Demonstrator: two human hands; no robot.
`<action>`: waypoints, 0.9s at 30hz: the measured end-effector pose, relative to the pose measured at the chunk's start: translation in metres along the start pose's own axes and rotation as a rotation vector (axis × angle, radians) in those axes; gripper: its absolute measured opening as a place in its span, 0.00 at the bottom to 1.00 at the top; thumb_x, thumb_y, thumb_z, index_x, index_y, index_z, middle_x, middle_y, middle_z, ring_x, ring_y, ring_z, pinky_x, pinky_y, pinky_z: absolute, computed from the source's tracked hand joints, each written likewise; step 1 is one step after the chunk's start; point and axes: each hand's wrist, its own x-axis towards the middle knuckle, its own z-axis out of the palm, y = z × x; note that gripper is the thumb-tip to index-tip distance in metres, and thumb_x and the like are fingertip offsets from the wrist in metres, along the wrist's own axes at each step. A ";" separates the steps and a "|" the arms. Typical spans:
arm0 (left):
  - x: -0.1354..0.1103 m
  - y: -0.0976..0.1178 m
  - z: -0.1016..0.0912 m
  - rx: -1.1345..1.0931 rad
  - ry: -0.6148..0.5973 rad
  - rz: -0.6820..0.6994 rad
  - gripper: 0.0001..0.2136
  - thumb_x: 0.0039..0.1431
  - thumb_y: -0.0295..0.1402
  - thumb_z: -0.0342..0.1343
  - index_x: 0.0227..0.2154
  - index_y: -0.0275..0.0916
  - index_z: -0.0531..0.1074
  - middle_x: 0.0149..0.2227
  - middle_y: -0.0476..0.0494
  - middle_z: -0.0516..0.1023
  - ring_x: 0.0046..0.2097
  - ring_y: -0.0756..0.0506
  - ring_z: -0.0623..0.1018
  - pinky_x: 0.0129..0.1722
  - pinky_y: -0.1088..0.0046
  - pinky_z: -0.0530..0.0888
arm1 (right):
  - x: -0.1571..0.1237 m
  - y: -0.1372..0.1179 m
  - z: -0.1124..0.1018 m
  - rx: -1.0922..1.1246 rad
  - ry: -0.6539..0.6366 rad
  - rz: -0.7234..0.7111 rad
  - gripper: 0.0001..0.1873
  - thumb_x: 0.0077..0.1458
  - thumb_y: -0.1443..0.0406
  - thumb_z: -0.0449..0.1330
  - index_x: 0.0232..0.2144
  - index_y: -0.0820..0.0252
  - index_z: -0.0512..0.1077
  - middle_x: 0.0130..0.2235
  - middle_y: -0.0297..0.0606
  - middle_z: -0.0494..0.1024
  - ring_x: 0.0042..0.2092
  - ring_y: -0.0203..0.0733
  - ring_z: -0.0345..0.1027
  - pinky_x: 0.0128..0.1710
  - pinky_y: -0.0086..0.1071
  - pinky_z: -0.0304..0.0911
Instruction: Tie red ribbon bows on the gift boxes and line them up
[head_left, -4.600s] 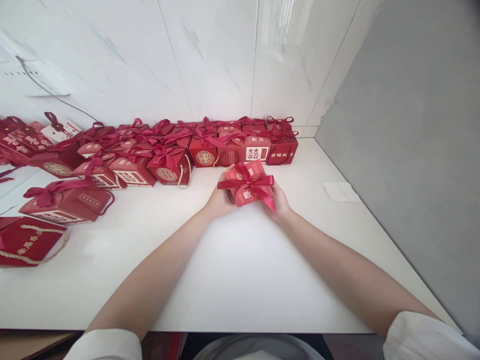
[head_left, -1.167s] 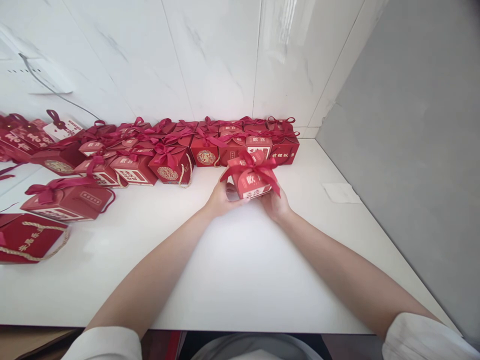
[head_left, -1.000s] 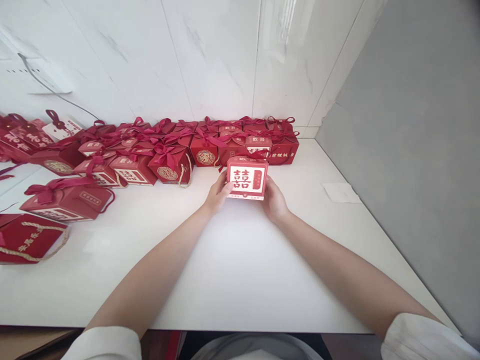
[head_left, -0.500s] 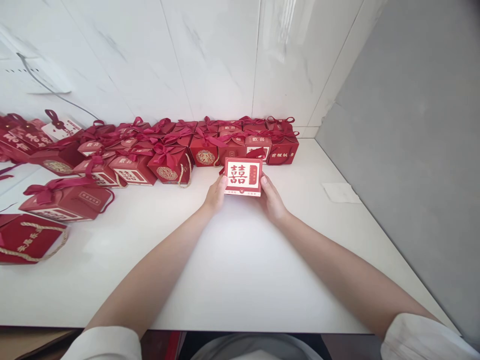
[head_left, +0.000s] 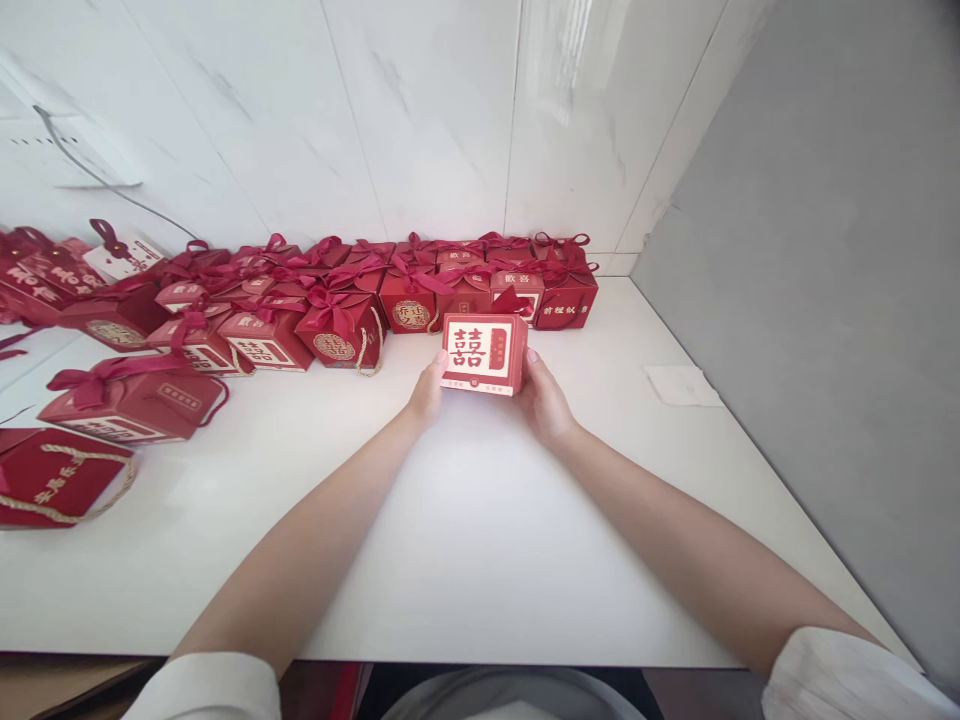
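Between my two hands is a small red gift box [head_left: 480, 355] with a white panel bearing a large red double character. Its printed front faces me, slightly turned so that a strip of its right side shows. My left hand [head_left: 430, 388] grips the left side, thumb at the front edge. On the opposite side my right hand [head_left: 550, 398] holds the box, its thumb near the upper right edge. The other fingers are mostly hidden. A dark red ribbon [head_left: 513, 300] sticks up behind the box top.
Red gift boxes [head_left: 411, 307] with ribbons stand in rows along the tiled wall [head_left: 442, 120]. More boxes, including one with a rope handle [head_left: 71, 478], sit at the left. A flat white piece [head_left: 681, 386] lies on the white table [head_left: 480, 560] near the grey wall [head_left: 847, 300] at right.
The gift box has turned a little, so its right side now shows, and its front has shifted slightly left. Both hands stay at its sides; the other boxes are unmoved.
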 end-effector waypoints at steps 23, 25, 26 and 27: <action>-0.003 0.020 -0.006 0.095 -0.223 -0.085 0.29 0.51 0.63 0.56 0.28 0.35 0.70 0.23 0.51 0.71 0.22 0.48 0.77 0.27 0.68 0.77 | 0.005 -0.029 0.000 0.202 -0.054 0.385 0.37 0.63 0.39 0.37 0.51 0.55 0.72 0.47 0.43 0.80 0.42 0.47 0.75 0.36 0.40 0.74; -0.002 0.020 -0.005 0.133 -0.231 -0.102 0.29 0.52 0.62 0.56 0.26 0.35 0.69 0.21 0.51 0.69 0.21 0.48 0.76 0.27 0.69 0.76 | 0.005 -0.031 -0.002 0.248 -0.081 0.466 0.38 0.63 0.39 0.36 0.50 0.57 0.71 0.44 0.45 0.80 0.39 0.46 0.75 0.36 0.40 0.74; -0.002 0.020 -0.005 0.148 -0.236 -0.106 0.29 0.52 0.62 0.56 0.25 0.35 0.69 0.21 0.51 0.69 0.21 0.49 0.76 0.26 0.70 0.76 | 0.005 -0.031 -0.003 0.276 -0.099 0.491 0.38 0.64 0.40 0.36 0.50 0.59 0.71 0.43 0.46 0.80 0.39 0.46 0.75 0.36 0.40 0.75; -0.002 0.019 -0.005 0.159 -0.243 -0.109 0.29 0.52 0.62 0.56 0.26 0.35 0.69 0.22 0.51 0.69 0.22 0.49 0.75 0.26 0.70 0.76 | 0.005 -0.031 -0.003 0.305 -0.116 0.504 0.37 0.64 0.41 0.36 0.50 0.60 0.71 0.43 0.47 0.80 0.39 0.45 0.75 0.37 0.40 0.75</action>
